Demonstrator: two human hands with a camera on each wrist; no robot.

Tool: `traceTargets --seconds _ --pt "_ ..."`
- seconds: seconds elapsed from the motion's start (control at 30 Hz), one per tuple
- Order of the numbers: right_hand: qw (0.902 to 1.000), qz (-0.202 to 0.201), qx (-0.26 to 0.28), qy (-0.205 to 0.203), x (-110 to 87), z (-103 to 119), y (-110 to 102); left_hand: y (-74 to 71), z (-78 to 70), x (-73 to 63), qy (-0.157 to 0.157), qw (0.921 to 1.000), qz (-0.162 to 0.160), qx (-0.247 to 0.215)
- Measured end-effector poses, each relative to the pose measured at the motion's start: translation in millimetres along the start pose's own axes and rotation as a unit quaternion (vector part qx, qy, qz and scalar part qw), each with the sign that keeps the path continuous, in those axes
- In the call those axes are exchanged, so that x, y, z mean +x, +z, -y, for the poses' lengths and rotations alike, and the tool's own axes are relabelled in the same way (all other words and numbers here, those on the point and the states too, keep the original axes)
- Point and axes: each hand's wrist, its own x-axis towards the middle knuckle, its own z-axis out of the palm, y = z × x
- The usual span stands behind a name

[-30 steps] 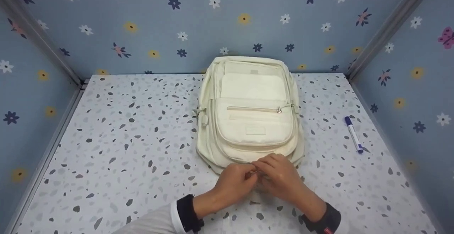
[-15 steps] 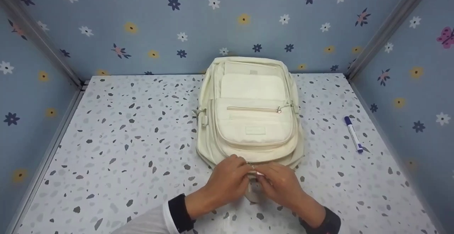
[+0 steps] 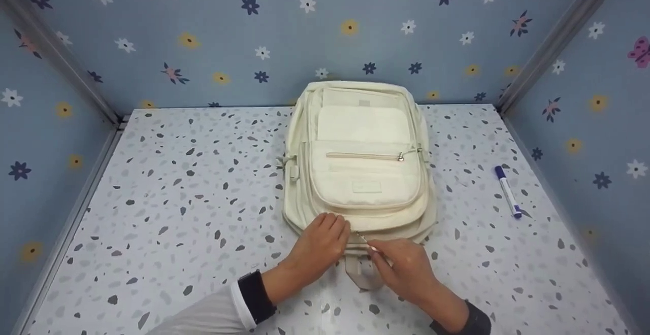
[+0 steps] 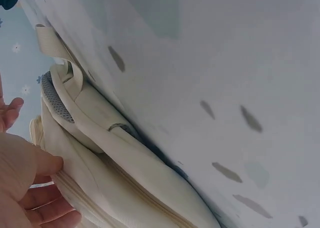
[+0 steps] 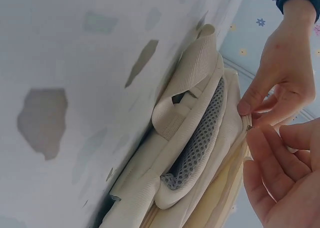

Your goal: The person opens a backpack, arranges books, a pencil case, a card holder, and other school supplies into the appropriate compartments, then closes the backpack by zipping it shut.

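A cream backpack (image 3: 366,172) lies front side up, its carry loop (image 3: 363,276) towards me. My left hand (image 3: 321,243) pinches the bag's near edge beside the zipper, thumb on the near side in the left wrist view. Just right of it, my right hand (image 3: 406,269) pinches a small zipper pull (image 3: 361,237) between thumb and forefinger. Both hands (image 5: 287,78) meet close together at the zipper in the right wrist view. Below the right hand there, a yellowish strip (image 5: 215,200) shows along the bag's side. The right fingertips partly hide the pull.
A white marker with purple ends (image 3: 508,193) lies right of the backpack on the speckled tabletop (image 3: 193,213). Blue flowered panels (image 3: 304,35) stand behind and at both sides. A padded mesh strap (image 5: 200,133) is on the bag's underside.
My hands were together at the bag's near edge. The left hand has shifted left and slightly away from me, and a gap with the zipper pull now shows between them.
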Motion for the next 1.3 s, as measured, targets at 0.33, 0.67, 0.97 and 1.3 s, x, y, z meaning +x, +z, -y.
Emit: traceTargets --seconds 0.33,0.67,0.97,1.3 --pt "0.9981 0.008 -0.014 0.059 -9.3 -12.6 -18.4 2.1 2.2 -1.1 -0.022 0.9987 -0.023 -0.04" --pt "0.9943 -0.004 -0.034 0.101 -21.3 -35.8 -39.1 -0.7 5.2 0.2 -0.036 0.9952 -0.036 -0.084" --pt "0.9894 0.001 -0.064 0.13 -24.7 -58.5 -59.0 -1.7 6.5 2.9 -0.037 0.995 -0.038 -0.085" --pt "0.9771 0.008 -0.122 0.175 -21.8 -107.7 -74.4 -2.8 9.0 5.2 -0.037 0.9956 -0.033 -0.079"
